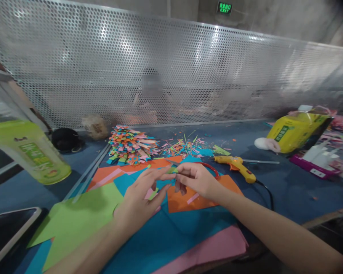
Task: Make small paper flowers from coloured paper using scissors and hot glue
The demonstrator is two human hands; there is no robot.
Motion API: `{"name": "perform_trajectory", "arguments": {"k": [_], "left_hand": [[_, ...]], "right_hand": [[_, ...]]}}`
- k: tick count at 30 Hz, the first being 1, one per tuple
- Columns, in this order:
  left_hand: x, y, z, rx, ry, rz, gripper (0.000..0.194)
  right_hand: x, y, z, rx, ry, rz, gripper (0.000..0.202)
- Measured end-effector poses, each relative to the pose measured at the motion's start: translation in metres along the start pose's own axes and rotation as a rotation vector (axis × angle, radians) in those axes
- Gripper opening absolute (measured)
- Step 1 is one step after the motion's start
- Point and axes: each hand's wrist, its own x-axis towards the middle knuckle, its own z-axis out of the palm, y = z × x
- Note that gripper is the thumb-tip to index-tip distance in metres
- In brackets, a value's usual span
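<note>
My left hand (pixel 144 190) and my right hand (pixel 196 179) meet over the coloured paper. Between their fingertips is a small green and blue paper piece (pixel 173 171), partly hidden by the fingers. My right hand pinches it with thumb and forefinger, while the left fingers reach in and grip it from the other side. Scissors with a red handle (pixel 213 168) lie just behind the right hand. Under both hands are sheets of orange paper (pixel 205 198), blue paper (pixel 171 236) and green paper (pixel 82 209). Behind them stands a cone (pixel 131 146) covered in colourful paper strips.
A yellow glue gun (pixel 237 166) lies at right, near a power strip (pixel 317 167) and a large yellow drink bottle (pixel 291 129). Another bottle (pixel 31 152) leans at left above a phone (pixel 11 232). Paper scraps (pixel 185 146) lie before the perforated metal screen (pixel 171 68).
</note>
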Motion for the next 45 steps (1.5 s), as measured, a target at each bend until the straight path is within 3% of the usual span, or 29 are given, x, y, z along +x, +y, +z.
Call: {"name": "perform_trajectory", "arguments": {"k": [6,12,17,23,27,30,34,39,45], "left_hand": [[0.001,-0.001,0.004,-0.295,0.162,-0.126,0.051],[0.006,0.002,0.006,-0.612,-0.007,-0.467,0.043],[0.009,0.006,0.005,-0.71,0.009,-0.583,0.041],[0.011,0.001,0.003,-0.766,0.053,-0.621,0.039],[0.011,-0.005,0.004,-0.733,0.08,-0.617,0.035],[0.011,-0.009,0.005,-0.686,0.106,-0.581,0.031],[0.012,-0.014,0.005,-0.71,0.14,-0.597,0.028],[0.014,-0.014,0.007,-0.798,0.159,-0.646,0.025],[0.015,-0.019,0.008,-0.886,0.251,-0.695,0.026]], "right_hand": [[-0.001,-0.003,0.001,-0.015,0.014,0.019,0.026],[-0.003,0.0,0.002,-0.1,0.003,-0.024,0.017],[-0.006,0.002,0.001,-0.214,-0.012,-0.003,0.018],[-0.007,-0.003,-0.003,-0.313,-0.025,-0.079,0.016],[-0.006,-0.009,-0.019,-0.701,0.098,-0.14,0.015],[-0.007,-0.01,-0.032,-1.128,0.223,-0.007,0.018],[-0.011,-0.01,-0.037,-1.508,0.196,0.281,0.027],[-0.01,-0.012,-0.033,-1.54,0.106,0.347,0.021],[-0.002,0.003,-0.039,-1.495,0.148,0.339,0.03]]}}
